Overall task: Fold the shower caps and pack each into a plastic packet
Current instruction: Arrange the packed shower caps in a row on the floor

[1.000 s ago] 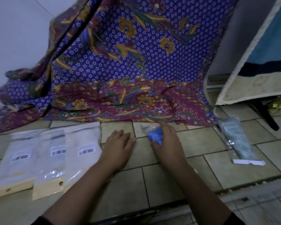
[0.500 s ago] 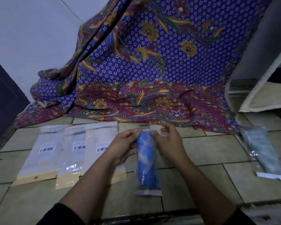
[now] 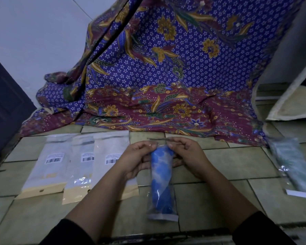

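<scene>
Pinching the top of a clear packet [image 3: 162,197] at frame centre, left hand [image 3: 134,160] and right hand [image 3: 186,156] curl their fingers on it (blue cap [image 3: 160,174] inside).

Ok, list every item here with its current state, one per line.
Clear packet: holds the cap, top end pinched, seal unclear.
Blue cap: rolled, inside that packet.
Left hand: pinching packet top.
Right hand: pinching packet top.
Three labelled packets: flat on floor, overlapping.
Green packet: filled, lying on floor.
</scene>
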